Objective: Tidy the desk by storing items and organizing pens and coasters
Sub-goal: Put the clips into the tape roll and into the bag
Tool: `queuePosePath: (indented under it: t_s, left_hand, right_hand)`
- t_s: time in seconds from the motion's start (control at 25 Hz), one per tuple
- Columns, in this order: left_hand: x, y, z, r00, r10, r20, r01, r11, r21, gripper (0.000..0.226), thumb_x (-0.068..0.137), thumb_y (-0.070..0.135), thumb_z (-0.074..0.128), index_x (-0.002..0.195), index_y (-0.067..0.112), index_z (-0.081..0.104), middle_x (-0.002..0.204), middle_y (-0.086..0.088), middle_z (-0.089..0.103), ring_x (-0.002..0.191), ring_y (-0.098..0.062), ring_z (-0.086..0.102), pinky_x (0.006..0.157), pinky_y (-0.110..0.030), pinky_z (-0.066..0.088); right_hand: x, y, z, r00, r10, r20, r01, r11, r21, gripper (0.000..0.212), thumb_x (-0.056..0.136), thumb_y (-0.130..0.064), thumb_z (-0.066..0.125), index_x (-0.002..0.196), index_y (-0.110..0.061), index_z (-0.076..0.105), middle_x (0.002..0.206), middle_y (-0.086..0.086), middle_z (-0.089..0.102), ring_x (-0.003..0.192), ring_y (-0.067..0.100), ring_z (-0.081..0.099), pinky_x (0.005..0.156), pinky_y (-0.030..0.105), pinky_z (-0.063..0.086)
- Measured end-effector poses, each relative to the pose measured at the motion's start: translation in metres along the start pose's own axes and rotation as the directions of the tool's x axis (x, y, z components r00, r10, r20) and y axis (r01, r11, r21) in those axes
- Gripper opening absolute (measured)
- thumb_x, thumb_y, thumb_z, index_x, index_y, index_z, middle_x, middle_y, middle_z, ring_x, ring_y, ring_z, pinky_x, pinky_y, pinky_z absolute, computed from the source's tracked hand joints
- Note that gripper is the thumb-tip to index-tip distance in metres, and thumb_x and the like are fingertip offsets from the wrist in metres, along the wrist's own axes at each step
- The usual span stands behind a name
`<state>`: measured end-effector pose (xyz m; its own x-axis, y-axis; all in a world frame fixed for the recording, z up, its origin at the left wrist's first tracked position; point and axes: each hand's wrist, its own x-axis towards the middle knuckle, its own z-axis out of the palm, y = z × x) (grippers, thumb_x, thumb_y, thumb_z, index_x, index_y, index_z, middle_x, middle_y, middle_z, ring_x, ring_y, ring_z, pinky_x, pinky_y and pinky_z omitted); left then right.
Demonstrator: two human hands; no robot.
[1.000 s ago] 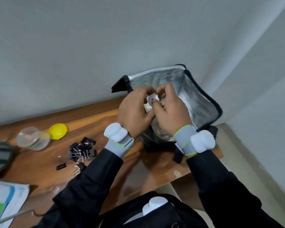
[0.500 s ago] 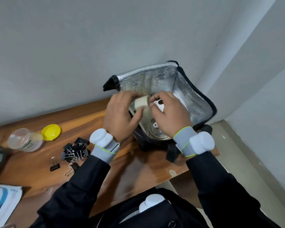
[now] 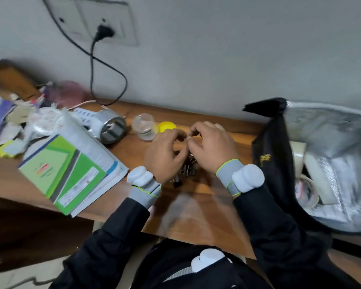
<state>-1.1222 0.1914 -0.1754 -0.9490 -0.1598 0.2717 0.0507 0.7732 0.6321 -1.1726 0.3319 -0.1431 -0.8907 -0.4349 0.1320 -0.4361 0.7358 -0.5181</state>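
Left hand [image 3: 165,155] and right hand [image 3: 214,149] curl over one clip pile [image 3: 188,170] beside one jar [image 3: 144,129]; whether either grip pinches any, I cannot tell.

A black plug [image 3: 104,31] sits in a grey wall socket plate [image 3: 123,24] at eleven o'clock; its black cable [image 3: 91,80] loops downward.

It looked like a home or office study corner: a cluttered wooden desk [image 3: 196,215] against a plain wall, a wall socket [image 3: 121,19] at upper left, booklets [image 3: 56,170] at left.
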Motion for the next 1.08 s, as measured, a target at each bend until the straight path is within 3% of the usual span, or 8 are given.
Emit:
queuePosePath:
  t_s: [0.12, 0.2, 0.28, 0.36, 0.48, 0.6, 0.8, 1.08]
  left_hand:
    - [-0.015, -0.035, -0.009, 0.996, -0.09, 0.011, 0.09, 0.996, -0.002, 0.027, 0.085, 0.037, 0.059, 0.105, 0.021, 0.064, 0.094, 0.007, 0.064, 0.091, -0.015, 0.057, 0.081, -0.031, 0.044]
    - [-0.024, -0.056, -0.011, 0.973, -0.228, 0.038, 0.229, 0.972, -0.041, 0.026, 0.085, 0.032, 0.065, 0.108, 0.02, 0.063, 0.096, 0.006, 0.063, 0.094, -0.016, 0.059, 0.083, -0.034, 0.049]
    - [-0.03, -0.072, -0.008, 0.937, -0.34, 0.074, 0.345, 0.936, -0.069, 0.028, 0.086, 0.029, 0.07, 0.111, 0.019, 0.062, 0.099, 0.009, 0.06, 0.098, -0.015, 0.06, 0.083, -0.027, 0.045]
    - [-0.031, -0.078, -0.003, 0.936, -0.341, 0.086, 0.347, 0.935, -0.071, 0.03, 0.086, 0.03, 0.069, 0.112, 0.018, 0.062, 0.102, 0.008, 0.059, 0.101, -0.015, 0.06, 0.082, -0.023, 0.041]
    - [-0.019, -0.082, 0.002, 0.94, -0.324, 0.102, 0.334, 0.937, -0.105, 0.034, 0.084, 0.033, 0.064, 0.113, 0.017, 0.061, 0.109, 0.002, 0.063, 0.103, -0.017, 0.06, 0.088, -0.033, 0.047]
    - [-0.005, -0.086, 0.007, 0.938, -0.315, 0.147, 0.33, 0.94, -0.09, 0.032, 0.087, 0.027, 0.066, 0.116, 0.016, 0.058, 0.114, -0.003, 0.064, 0.108, -0.02, 0.061, 0.089, -0.041, 0.048]
    - [0.007, -0.077, 0.017, 0.969, -0.202, 0.142, 0.211, 0.976, -0.055, 0.029, 0.087, 0.028, 0.062, 0.116, 0.021, 0.059, 0.112, 0.0, 0.063, 0.104, -0.02, 0.058, 0.085, -0.036, 0.045]
    - [0.026, 0.001, 0.027, 0.981, 0.076, 0.179, -0.01, 0.938, -0.346, 0.033, 0.087, 0.03, 0.049, 0.117, 0.018, 0.05, 0.1, 0.007, 0.065, 0.092, -0.015, 0.062, 0.078, -0.04, 0.051]
  right_hand:
    - [0.018, -0.004, 0.033, 0.996, 0.005, 0.088, -0.004, 1.0, -0.019, 0.017, 0.085, -0.036, 0.056, 0.099, -0.028, 0.062, 0.107, -0.001, 0.061, 0.103, 0.028, 0.052, 0.082, 0.033, 0.04]
    - [0.037, -0.004, 0.057, 0.988, 0.016, 0.155, -0.009, 0.999, -0.048, 0.026, 0.084, -0.035, 0.057, 0.109, -0.028, 0.059, 0.117, 0.001, 0.058, 0.109, 0.03, 0.051, 0.085, 0.034, 0.04]
    - [0.056, -0.005, 0.08, 0.972, 0.055, 0.229, -0.033, 0.994, -0.1, 0.037, 0.083, -0.033, 0.057, 0.12, -0.027, 0.054, 0.127, 0.002, 0.052, 0.114, 0.033, 0.049, 0.086, 0.035, 0.04]
    - [0.071, -0.002, 0.099, 0.953, 0.103, 0.286, -0.055, 0.984, -0.172, 0.048, 0.082, -0.033, 0.057, 0.129, -0.025, 0.048, 0.134, 0.002, 0.046, 0.119, 0.036, 0.046, 0.089, 0.038, 0.04]
    - [0.083, 0.005, 0.116, 0.94, 0.147, 0.308, -0.064, 0.962, -0.265, 0.055, 0.082, -0.039, 0.059, 0.133, -0.027, 0.044, 0.139, 0.002, 0.043, 0.13, 0.036, 0.037, 0.098, 0.042, 0.037]
    - [0.09, 0.007, 0.12, 0.959, 0.142, 0.247, -0.074, 0.961, -0.268, 0.049, 0.08, -0.041, 0.062, 0.125, -0.027, 0.05, 0.13, 0.001, 0.051, 0.124, 0.034, 0.041, 0.092, 0.04, 0.039]
    - [0.073, 0.013, 0.095, 0.967, 0.219, 0.13, -0.182, 0.951, -0.248, 0.045, 0.079, -0.041, 0.062, 0.119, -0.025, 0.051, 0.12, 0.007, 0.051, 0.114, 0.034, 0.046, 0.088, 0.039, 0.04]
    - [0.007, 0.013, 0.003, 0.937, 0.271, -0.219, -0.301, 0.947, -0.114, 0.042, 0.081, -0.042, 0.062, 0.117, -0.023, 0.053, 0.117, 0.004, 0.053, 0.106, 0.032, 0.047, 0.085, 0.039, 0.04]
